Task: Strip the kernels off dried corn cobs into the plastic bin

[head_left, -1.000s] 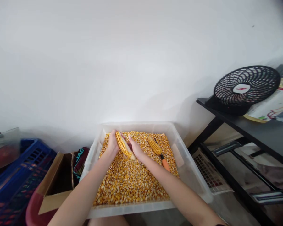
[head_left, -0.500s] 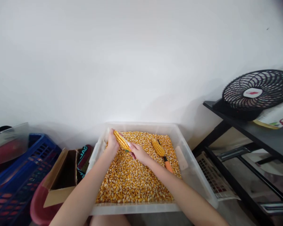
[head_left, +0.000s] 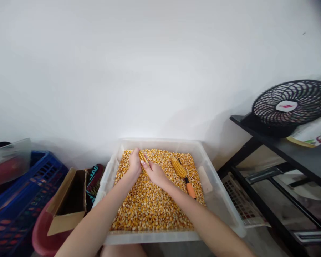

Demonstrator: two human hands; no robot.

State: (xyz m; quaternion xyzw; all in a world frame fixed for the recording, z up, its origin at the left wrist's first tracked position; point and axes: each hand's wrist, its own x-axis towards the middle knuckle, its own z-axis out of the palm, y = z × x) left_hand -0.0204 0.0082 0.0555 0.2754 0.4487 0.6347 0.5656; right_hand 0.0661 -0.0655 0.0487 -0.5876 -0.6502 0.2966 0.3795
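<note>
Head view. Left hand wrapped around a corn cob, fingers closed on its left side; right hand pressed against the same cob from the right, thumb and fingers closed over it. Cob almost wholly hidden between the two hands, only a short yellow stretch showing at the top, held low over the loose kernels filling the clear plastic bin. Just right of the right hand, lying on the kernels: a second cob, and touching its near end an orange-handled tool, blade or tip hard to make out.

Risks, judged from this layout: kernels twisted off under thumb pressure likely to spring outward; with the hands near the bin's far left corner, some could clear the wall and land in the cardboard box or the blue crate to the left of the left hand. Dry cob gripped hard, so possible slipping or scraping of a thumb on the rough rows. Tool close to the right forearm, so a careless sweep back could knock it or bury it in kernels, and then a hand plunged in might meet its tip. Black fan on the shelf well to the right, apart from all this.
</note>
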